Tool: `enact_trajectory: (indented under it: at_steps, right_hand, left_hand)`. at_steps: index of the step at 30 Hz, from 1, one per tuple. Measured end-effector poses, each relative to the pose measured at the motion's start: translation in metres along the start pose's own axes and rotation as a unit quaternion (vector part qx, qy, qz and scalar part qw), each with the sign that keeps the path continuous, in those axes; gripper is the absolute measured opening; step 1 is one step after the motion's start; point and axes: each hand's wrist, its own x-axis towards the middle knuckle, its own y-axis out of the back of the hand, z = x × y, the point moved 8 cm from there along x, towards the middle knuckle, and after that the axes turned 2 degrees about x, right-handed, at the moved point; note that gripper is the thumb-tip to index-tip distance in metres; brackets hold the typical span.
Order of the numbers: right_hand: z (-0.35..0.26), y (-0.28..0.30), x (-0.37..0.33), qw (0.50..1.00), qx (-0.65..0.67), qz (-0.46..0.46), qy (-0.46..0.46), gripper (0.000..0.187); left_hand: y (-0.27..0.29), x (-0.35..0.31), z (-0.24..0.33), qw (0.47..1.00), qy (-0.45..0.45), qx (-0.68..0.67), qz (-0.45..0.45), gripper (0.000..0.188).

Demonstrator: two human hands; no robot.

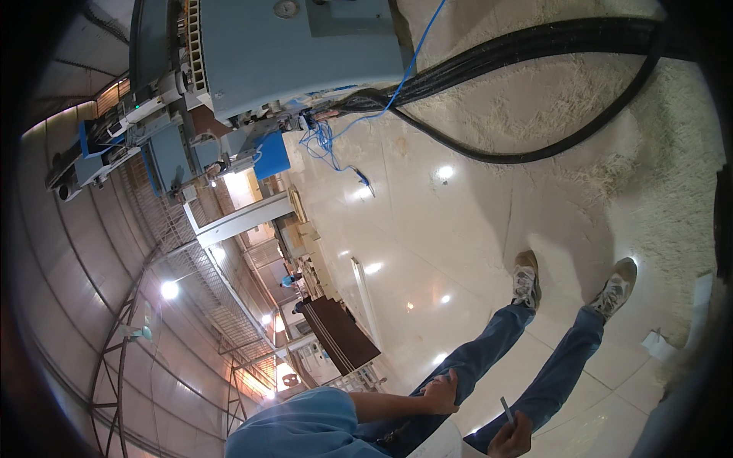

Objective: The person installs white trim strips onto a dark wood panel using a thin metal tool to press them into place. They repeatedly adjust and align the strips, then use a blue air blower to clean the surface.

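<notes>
The fingers [513,427] of the right hand [510,439], at the bottom edge of the frame, are clenched around a slim pen-like rod [506,410]. The rod sticks up and slightly left out of the fist. The lower part of the hand and its wrist are cut off by the frame edge, so the grip itself is hard to make out. The left hand [441,393], a little left of it and higher, lies released on the thigh of the blue jeans [489,343], fingers loose and grasping nothing. Its bare forearm runs back to a light blue shirt sleeve [305,424] at lower centre.

The jeans lead up to two worn pale sneakers [525,278] right of centre, standing apart on a glossy cream tiled floor [427,221] that mirrors ceiling lamps. White paper scraps [658,343] lie at the right rim.

At the upper left stands a blue-grey machine [305,53], its top cut off. A thick black cable bundle [534,42] leaves it and loops across the top right over pale fibrous litter [550,107]. A thin blue wire [336,141] hangs tangled below the machine. Below centre lies a dark brown stack of boards [340,332]. The left side shows a curved roof with steel trusses [130,336], strongly bent by the lens. Things in the far hall are too small to tell.
</notes>
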Motion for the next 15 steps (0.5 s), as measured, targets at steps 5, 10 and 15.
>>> enact_trajectory:
  at_steps: [5,10,15]
  right_hand:
    - [-0.003,0.003,0.003,0.999,0.047,-0.006,-0.005,0.026]
    - [-0.005,0.001,-0.009,0.996,-0.044,0.015,0.081,0.023]
    - [0.002,-0.002,-0.011,0.996,-0.02,0.013,0.087,0.022]
  left_hand:
    - [-0.005,0.005,-0.003,1.0,-0.004,0.007,0.015,0.122]
    - [-0.007,0.007,-0.004,1.0,-0.005,0.008,0.017,0.122]
    - [-0.006,0.005,-0.003,1.0,-0.005,0.002,0.004,0.122]
